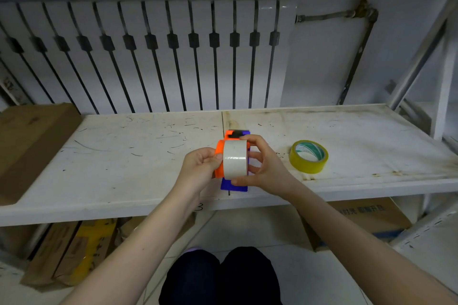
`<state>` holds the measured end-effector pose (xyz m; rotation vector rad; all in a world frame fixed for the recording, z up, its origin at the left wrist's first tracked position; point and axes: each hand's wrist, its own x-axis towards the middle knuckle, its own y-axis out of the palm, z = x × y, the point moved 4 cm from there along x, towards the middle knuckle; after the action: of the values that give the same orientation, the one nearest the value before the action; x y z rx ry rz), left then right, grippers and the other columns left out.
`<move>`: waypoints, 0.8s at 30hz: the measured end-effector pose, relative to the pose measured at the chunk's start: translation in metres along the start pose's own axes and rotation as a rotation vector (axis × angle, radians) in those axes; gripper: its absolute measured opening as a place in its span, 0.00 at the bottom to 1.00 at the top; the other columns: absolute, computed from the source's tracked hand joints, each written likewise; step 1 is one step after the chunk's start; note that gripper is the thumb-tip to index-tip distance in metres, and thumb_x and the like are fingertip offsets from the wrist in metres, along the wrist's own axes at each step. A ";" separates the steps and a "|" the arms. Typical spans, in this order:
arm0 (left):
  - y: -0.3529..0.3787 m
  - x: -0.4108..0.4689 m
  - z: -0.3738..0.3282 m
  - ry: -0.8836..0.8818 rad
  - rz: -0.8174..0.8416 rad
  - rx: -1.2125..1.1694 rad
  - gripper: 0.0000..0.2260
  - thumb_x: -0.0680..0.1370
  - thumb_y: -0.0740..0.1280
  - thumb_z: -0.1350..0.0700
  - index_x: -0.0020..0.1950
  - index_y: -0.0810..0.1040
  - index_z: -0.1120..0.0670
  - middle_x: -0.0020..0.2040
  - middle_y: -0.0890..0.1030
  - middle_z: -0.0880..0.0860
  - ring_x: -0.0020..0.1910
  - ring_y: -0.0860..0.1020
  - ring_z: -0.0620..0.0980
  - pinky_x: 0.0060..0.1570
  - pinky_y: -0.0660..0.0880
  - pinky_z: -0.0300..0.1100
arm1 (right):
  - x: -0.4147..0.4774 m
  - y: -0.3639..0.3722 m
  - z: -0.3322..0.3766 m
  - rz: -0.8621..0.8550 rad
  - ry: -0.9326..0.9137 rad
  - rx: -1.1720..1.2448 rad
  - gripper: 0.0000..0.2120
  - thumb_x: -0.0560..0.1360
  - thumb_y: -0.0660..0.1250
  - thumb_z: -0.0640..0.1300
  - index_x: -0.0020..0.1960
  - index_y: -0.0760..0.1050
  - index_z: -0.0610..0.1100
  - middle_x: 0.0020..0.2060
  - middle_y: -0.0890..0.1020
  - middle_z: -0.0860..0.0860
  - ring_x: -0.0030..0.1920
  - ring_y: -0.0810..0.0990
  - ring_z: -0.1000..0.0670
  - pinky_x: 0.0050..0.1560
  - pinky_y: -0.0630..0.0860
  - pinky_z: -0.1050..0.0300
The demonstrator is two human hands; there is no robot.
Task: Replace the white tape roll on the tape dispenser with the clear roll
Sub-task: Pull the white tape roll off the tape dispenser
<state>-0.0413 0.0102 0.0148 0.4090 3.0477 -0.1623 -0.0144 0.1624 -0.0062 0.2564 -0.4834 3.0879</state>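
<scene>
Both hands are gripping the tape dispenser (219, 156) — left hand (200, 164) pinching its orange side, right hand (262, 166) clasping the white tape roll (235, 159). The clear roll (308, 156) is lying apart on the shelf (124, 156).

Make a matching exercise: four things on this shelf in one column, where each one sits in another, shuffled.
Things:
1. white tape roll
2. clear roll
3. cardboard box
4. tape dispenser

Places:
A. lying flat on the shelf, right of both hands
B. left end of the shelf
C. mounted on the dispenser, between both hands
D. held at the shelf's front edge

Pairs: 1-C, 2-A, 3-B, 4-D
</scene>
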 end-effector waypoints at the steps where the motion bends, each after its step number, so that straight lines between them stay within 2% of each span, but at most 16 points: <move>1: 0.002 0.001 0.001 -0.009 -0.012 -0.002 0.08 0.79 0.61 0.59 0.41 0.78 0.54 0.40 0.80 0.52 0.43 0.78 0.50 0.41 0.75 0.40 | 0.000 -0.001 -0.001 -0.009 -0.027 -0.030 0.37 0.63 0.78 0.37 0.61 0.61 0.58 0.58 0.69 0.65 0.59 0.74 0.58 0.46 0.78 0.70; 3: 0.006 0.002 0.002 -0.003 -0.028 0.013 0.07 0.78 0.61 0.59 0.42 0.77 0.54 0.41 0.80 0.52 0.43 0.78 0.49 0.40 0.76 0.38 | 0.001 -0.006 -0.005 0.017 -0.019 0.015 0.37 0.63 0.78 0.35 0.61 0.62 0.58 0.59 0.70 0.62 0.60 0.74 0.56 0.48 0.79 0.67; 5: 0.012 0.002 0.000 0.031 -0.045 0.040 0.06 0.78 0.62 0.59 0.44 0.77 0.57 0.40 0.79 0.51 0.40 0.77 0.45 0.36 0.75 0.33 | 0.000 -0.011 -0.011 0.060 0.061 0.129 0.36 0.63 0.77 0.34 0.62 0.64 0.55 0.63 0.70 0.54 0.63 0.74 0.48 0.51 0.81 0.56; 7: 0.019 0.002 0.000 0.045 -0.066 0.067 0.06 0.78 0.62 0.60 0.44 0.77 0.59 0.39 0.79 0.51 0.38 0.76 0.43 0.32 0.73 0.31 | -0.002 -0.015 -0.017 0.052 0.117 0.154 0.36 0.63 0.77 0.34 0.63 0.64 0.53 0.65 0.69 0.51 0.64 0.73 0.45 0.53 0.81 0.50; 9: 0.021 0.004 0.004 0.020 -0.090 0.048 0.06 0.78 0.63 0.60 0.42 0.77 0.57 0.38 0.79 0.50 0.37 0.76 0.44 0.31 0.73 0.31 | -0.002 -0.015 -0.019 0.003 0.072 0.050 0.37 0.62 0.78 0.36 0.63 0.63 0.53 0.65 0.68 0.52 0.64 0.72 0.46 0.53 0.81 0.51; 12: 0.023 0.009 0.007 -0.028 -0.124 -0.021 0.08 0.77 0.63 0.61 0.38 0.76 0.54 0.37 0.79 0.51 0.38 0.76 0.47 0.37 0.74 0.38 | -0.005 -0.021 -0.022 -0.098 -0.047 -0.115 0.40 0.61 0.80 0.40 0.64 0.61 0.55 0.66 0.67 0.54 0.65 0.70 0.52 0.49 0.80 0.65; 13: 0.025 0.010 0.006 -0.031 -0.127 -0.035 0.08 0.77 0.64 0.61 0.38 0.76 0.54 0.38 0.79 0.52 0.39 0.76 0.48 0.38 0.74 0.39 | -0.005 -0.023 -0.025 -0.110 -0.054 -0.109 0.41 0.61 0.80 0.40 0.65 0.61 0.55 0.66 0.67 0.54 0.65 0.69 0.52 0.49 0.80 0.65; 16: 0.033 0.013 0.001 -0.032 -0.116 -0.037 0.08 0.77 0.64 0.59 0.39 0.75 0.53 0.40 0.78 0.50 0.41 0.76 0.46 0.38 0.73 0.39 | -0.007 -0.033 -0.031 -0.045 0.024 0.095 0.39 0.62 0.78 0.36 0.65 0.63 0.54 0.67 0.67 0.52 0.66 0.70 0.48 0.53 0.81 0.51; 18: 0.038 0.014 0.002 -0.049 -0.114 -0.048 0.07 0.78 0.63 0.59 0.39 0.74 0.53 0.41 0.78 0.50 0.41 0.75 0.45 0.37 0.73 0.39 | -0.009 -0.041 -0.036 -0.010 0.085 0.171 0.39 0.62 0.78 0.35 0.66 0.63 0.53 0.66 0.68 0.52 0.66 0.71 0.45 0.54 0.81 0.45; 24: 0.048 0.017 0.004 -0.052 -0.147 -0.057 0.07 0.78 0.61 0.62 0.41 0.75 0.55 0.38 0.77 0.51 0.38 0.75 0.46 0.40 0.73 0.39 | -0.016 -0.057 -0.036 -0.200 -0.033 -0.031 0.43 0.61 0.79 0.38 0.68 0.60 0.55 0.67 0.65 0.51 0.66 0.70 0.50 0.52 0.81 0.59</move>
<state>-0.0447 0.0598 0.0054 0.1739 3.0222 -0.0916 -0.0025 0.2283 -0.0252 0.3344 -0.4748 2.8843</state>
